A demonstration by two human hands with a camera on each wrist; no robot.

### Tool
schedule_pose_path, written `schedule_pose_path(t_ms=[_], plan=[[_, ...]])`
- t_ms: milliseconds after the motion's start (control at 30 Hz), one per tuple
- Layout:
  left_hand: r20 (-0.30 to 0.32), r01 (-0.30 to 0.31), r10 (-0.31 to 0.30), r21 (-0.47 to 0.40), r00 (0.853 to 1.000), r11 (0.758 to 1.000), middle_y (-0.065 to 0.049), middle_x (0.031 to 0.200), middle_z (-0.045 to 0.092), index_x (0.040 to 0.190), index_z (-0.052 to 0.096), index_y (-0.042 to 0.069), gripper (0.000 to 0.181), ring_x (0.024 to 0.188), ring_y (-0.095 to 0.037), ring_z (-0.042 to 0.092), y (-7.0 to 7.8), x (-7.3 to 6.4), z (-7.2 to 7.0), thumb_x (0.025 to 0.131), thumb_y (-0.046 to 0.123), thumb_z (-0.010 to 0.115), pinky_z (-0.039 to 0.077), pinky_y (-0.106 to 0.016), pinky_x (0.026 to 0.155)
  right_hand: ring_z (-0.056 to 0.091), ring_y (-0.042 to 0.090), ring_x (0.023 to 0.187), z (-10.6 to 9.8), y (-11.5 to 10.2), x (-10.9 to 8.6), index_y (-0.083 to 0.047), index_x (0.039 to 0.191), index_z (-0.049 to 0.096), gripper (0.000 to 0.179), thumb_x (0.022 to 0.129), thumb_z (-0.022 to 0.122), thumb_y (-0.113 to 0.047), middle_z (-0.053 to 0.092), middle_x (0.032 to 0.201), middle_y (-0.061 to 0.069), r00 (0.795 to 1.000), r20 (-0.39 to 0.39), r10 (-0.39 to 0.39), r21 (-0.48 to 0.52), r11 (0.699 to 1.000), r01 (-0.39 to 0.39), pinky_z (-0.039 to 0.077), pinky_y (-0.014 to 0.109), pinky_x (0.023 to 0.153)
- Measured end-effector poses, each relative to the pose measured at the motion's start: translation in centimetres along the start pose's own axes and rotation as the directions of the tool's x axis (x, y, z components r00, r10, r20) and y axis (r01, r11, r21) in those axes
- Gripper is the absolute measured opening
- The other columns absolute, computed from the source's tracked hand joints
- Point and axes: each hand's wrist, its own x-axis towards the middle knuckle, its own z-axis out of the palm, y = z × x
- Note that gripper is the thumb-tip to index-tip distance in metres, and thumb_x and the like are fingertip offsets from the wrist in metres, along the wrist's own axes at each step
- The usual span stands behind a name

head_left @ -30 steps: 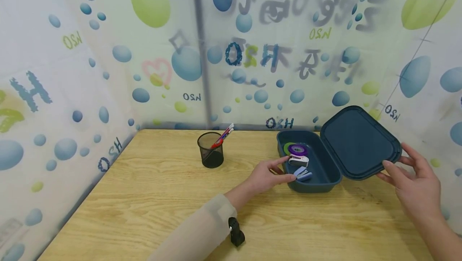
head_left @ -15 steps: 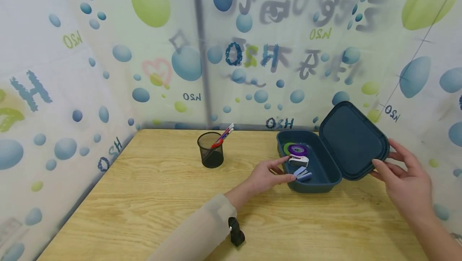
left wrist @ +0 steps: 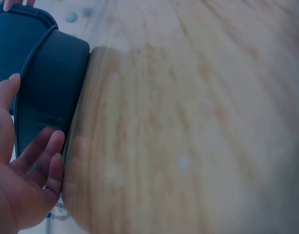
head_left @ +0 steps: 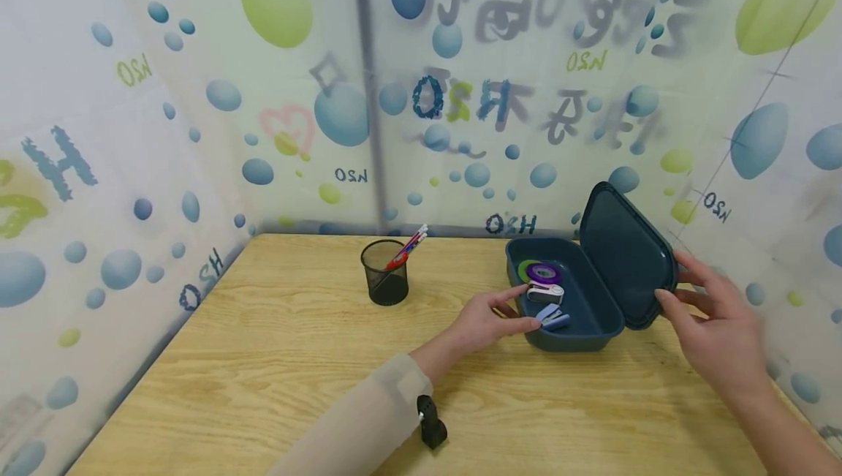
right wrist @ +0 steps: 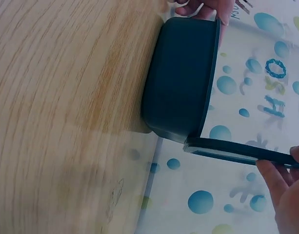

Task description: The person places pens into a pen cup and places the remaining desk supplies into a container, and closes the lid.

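Note:
A dark blue plastic box [head_left: 572, 343] stands at the right of the table, its lid [head_left: 625, 257] raised at an angle on the right side. My right hand [head_left: 717, 322] grips the lid's outer edge, thumb on the inner face and fingers behind; the right wrist view shows the lid [right wrist: 237, 150] edge-on. My left hand [head_left: 490, 324] holds the box's left side, with index finger and thumb at the rim. Inside lie a green tape roll [head_left: 524, 270], a purple tape roll [head_left: 544, 273], a small white-and-black item [head_left: 545, 294] and a light blue stapler-like item [head_left: 554, 316].
A black mesh pen cup [head_left: 387, 289] with several pens [head_left: 411, 243] stands left of the box on the wooden table [head_left: 276, 359]. Patterned curtains [head_left: 460, 132] hang behind the table and along both sides. A black device [head_left: 431, 423] is at the left sleeve's cuff.
My right hand has moved left and swung the lid up from a wider, flatter angle to a steeper one over the hinge side. The left hand and the box have stayed in place.

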Motion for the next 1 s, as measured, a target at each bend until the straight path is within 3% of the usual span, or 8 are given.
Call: schedule_pose_path(t_ms=[167, 500, 600, 833, 1000], plan=[[0.003, -0.004, 0.004, 0.010, 1.000, 1.000, 0.003, 0.104, 0.071, 0.159, 0.060, 0.033, 0.068, 0.086, -0.014, 0.062, 0.0, 0.0, 0.0, 0.097, 0.043, 0.086, 0.052, -0.027, 0.069, 0.057, -0.029, 0.100, 0.8, -0.6, -0.2, -0.016, 0.156, 0.063, 0.069, 0.094, 0.081, 0.007, 0.053, 0.119, -0.035, 0.995, 0.004, -0.098, -0.062, 0.993, 0.098, 0.046, -0.002, 0.080], [0.008, -0.022, 0.021, 0.007, 1.000, 1.000, 0.001, 0.106, 0.072, 0.159, 0.061, 0.032, 0.067, 0.086, -0.014, 0.062, -0.3, 0.1, 0.0, 0.097, 0.040, 0.085, 0.052, -0.027, 0.069, 0.059, -0.028, 0.102, 2.7, -1.0, -0.7, -0.010, 0.146, 0.072, 0.073, 0.082, 0.082, 0.022, 0.057, 0.119, -0.029, 0.967, -0.005, -0.254, -0.038, 0.966, 0.254, 0.046, -0.002, 0.081], [0.009, -0.020, 0.020, 0.002, 1.000, 1.000, 0.001, 0.106, 0.072, 0.159, 0.060, 0.032, 0.067, 0.086, -0.014, 0.062, -0.2, 0.1, -0.1, 0.098, 0.041, 0.085, 0.051, -0.027, 0.069, 0.058, -0.027, 0.104, 3.1, -1.2, -0.8, -0.010, 0.145, 0.073, 0.072, 0.081, 0.082, 0.023, 0.059, 0.117, -0.023, 0.958, 0.001, -0.285, -0.042, 0.958, 0.285, 0.046, -0.002, 0.083], [0.011, -0.007, 0.007, 0.001, 1.000, 1.000, 0.002, 0.109, 0.072, 0.159, 0.060, 0.032, 0.067, 0.089, -0.015, 0.063, 0.0, 0.0, -0.2, 0.098, 0.041, 0.085, 0.053, -0.027, 0.070, 0.049, -0.031, 0.107, 3.7, -1.9, -1.4, -0.010, 0.145, 0.073, 0.069, 0.083, 0.083, 0.018, 0.069, 0.114, 0.015, 0.955, 0.047, -0.292, -0.112, 0.949, 0.296, 0.041, -0.004, 0.088], [0.040, -0.020, 0.020, -0.002, 0.999, 1.000, 0.001, 0.111, 0.072, 0.160, 0.059, 0.030, 0.067, 0.086, -0.015, 0.067, 0.0, 0.0, -0.6, 0.099, 0.040, 0.084, 0.054, -0.026, 0.070, 0.048, -0.029, 0.108, 4.1, -1.9, -1.6, -0.012, 0.142, 0.075, 0.068, 0.081, 0.086, 0.017, 0.072, 0.113, 0.013, 0.942, 0.047, -0.333, -0.148, 0.930, 0.336, 0.040, -0.004, 0.089]])
